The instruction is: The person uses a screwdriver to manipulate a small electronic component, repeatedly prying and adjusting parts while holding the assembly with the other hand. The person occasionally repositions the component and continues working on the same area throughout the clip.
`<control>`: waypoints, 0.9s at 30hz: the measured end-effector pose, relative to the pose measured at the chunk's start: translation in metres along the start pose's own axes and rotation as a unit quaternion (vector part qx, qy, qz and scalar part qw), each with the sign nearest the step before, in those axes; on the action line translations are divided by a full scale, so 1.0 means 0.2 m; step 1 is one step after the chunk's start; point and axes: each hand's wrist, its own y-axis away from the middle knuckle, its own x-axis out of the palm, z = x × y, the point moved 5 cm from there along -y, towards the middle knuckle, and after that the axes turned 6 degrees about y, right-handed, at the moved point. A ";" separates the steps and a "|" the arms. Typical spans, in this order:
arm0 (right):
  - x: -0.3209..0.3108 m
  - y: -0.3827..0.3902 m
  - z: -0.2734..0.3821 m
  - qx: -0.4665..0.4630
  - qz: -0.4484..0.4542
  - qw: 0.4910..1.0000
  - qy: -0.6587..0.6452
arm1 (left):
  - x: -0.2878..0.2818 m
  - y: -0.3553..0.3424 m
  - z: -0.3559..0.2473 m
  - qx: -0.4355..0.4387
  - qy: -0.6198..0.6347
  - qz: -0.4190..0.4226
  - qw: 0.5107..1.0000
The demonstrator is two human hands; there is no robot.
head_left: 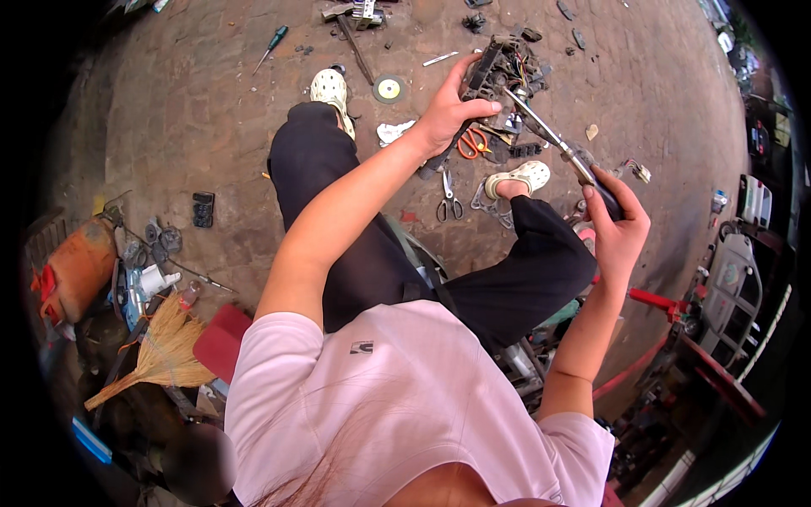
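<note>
One o'clock: wired assembly point(487, 73), clasped in our left hand point(449, 111), seemingly steadied for the long-shafted tool point(545, 128) our right hand point(621, 221) grips.

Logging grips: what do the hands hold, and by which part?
The left hand holds a dark wired assembly by its left side; the right hand, a long tool by its dark handle.
</note>
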 end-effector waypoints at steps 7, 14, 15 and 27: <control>-0.01 0.02 0.04 0.005 -0.006 1.000 0.007 | 0.03 0.01 -0.04 0.020 -0.037 0.004 0.999; -0.02 0.03 0.05 0.003 -0.010 1.000 0.016 | 0.02 0.01 -0.05 0.028 -0.030 -0.001 0.999; -0.02 0.04 0.06 0.004 -0.012 1.000 0.014 | 0.02 0.01 -0.05 0.026 -0.030 0.001 0.999; -0.02 0.01 0.06 0.006 0.006 1.000 -0.001 | 0.02 0.01 -0.07 0.025 -0.038 0.000 0.999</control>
